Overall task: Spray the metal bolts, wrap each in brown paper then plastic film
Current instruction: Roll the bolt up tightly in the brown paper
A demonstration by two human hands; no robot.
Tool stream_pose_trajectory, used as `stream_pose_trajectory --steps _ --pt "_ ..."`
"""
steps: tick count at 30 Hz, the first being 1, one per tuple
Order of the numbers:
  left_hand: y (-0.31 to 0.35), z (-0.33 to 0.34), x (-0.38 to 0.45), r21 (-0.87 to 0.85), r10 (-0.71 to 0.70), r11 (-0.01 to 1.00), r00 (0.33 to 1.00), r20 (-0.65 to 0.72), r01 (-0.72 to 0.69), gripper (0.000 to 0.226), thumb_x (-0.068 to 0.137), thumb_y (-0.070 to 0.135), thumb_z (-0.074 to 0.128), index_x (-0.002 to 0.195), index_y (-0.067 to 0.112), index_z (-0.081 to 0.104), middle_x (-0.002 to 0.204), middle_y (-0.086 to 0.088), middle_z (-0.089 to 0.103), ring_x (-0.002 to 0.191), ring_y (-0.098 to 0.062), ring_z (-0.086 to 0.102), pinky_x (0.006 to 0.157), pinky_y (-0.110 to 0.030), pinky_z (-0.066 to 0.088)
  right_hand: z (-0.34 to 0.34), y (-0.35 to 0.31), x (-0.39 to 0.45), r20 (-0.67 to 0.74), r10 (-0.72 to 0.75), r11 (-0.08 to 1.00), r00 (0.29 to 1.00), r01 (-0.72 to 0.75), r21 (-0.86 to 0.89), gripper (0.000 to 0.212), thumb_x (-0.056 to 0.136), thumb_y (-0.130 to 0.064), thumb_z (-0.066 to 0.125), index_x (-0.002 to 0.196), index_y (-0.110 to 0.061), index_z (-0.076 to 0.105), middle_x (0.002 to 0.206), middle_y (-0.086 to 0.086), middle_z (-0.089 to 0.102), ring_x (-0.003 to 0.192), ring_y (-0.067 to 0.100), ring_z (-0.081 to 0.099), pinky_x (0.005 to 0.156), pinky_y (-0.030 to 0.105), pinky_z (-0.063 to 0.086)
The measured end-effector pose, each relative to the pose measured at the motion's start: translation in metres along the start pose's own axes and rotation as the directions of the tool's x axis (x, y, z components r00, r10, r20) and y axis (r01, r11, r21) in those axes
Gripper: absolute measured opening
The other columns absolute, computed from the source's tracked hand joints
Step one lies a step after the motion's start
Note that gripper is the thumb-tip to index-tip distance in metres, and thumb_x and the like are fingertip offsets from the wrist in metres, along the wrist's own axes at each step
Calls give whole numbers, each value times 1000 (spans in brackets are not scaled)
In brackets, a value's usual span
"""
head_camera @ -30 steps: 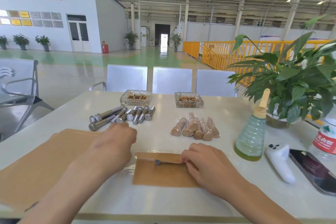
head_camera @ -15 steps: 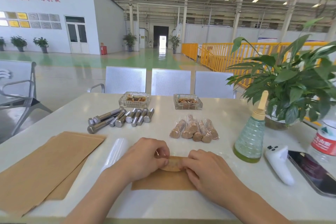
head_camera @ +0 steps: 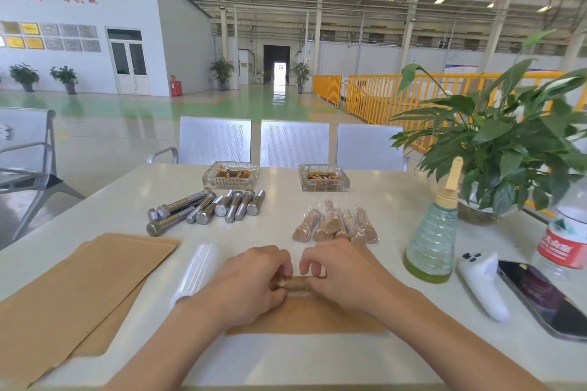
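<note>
Both hands meet at the near middle of the desk (head_camera: 317, 368). The left hand (head_camera: 246, 284) and right hand (head_camera: 346, 276) each have a closed grip on the rolled paper (head_camera: 293, 283), fingers curled over it from either end. The roll lies crosswise at the far edge of a brown sheet (head_camera: 305, 317) spread flat under the wrists; the bolt inside is hidden. Just left of the left hand lies a roll of plastic film (head_camera: 197, 273), and further left a stack of brown paper (head_camera: 73, 289). Bare metal bolts (head_camera: 206, 208) lie in a cluster at far left, and wrapped bolts (head_camera: 336, 225) are bunched just beyond the hands. A spray bottle (head_camera: 433, 238) stands to the right, beside a white controller (head_camera: 482, 286) and a phone (head_camera: 540, 298).
</note>
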State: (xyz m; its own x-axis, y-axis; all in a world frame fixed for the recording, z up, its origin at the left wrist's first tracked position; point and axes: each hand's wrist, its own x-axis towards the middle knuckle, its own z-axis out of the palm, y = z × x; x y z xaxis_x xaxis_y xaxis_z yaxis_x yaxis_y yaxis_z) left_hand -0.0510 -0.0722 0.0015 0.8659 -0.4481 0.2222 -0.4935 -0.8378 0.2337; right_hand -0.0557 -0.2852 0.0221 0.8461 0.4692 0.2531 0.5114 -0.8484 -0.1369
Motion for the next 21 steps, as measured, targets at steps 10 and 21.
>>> stream_pose_trajectory --steps 10,21 --pt "-2 0 0 -42 21 999 999 -36 -22 26 81 38 68 101 36 53 94 21 60 89 -2 54 69 -20 38 -9 -29 -46 165 -161 983 973 173 -58 27 84 -49 56 106 -35 63 126 -18 57 108 18 58 75 35 43" --pt "-4 -2 -1 -101 23 994 999 -44 -27 22 80 35 72 94 34 55 89 17 61 84 -4 56 75 -26 48 3 -32 -51 147 -169 919 975 210 -333 55 88 -8 51 137 -33 41 143 -5 51 127 26 52 89 41 37"
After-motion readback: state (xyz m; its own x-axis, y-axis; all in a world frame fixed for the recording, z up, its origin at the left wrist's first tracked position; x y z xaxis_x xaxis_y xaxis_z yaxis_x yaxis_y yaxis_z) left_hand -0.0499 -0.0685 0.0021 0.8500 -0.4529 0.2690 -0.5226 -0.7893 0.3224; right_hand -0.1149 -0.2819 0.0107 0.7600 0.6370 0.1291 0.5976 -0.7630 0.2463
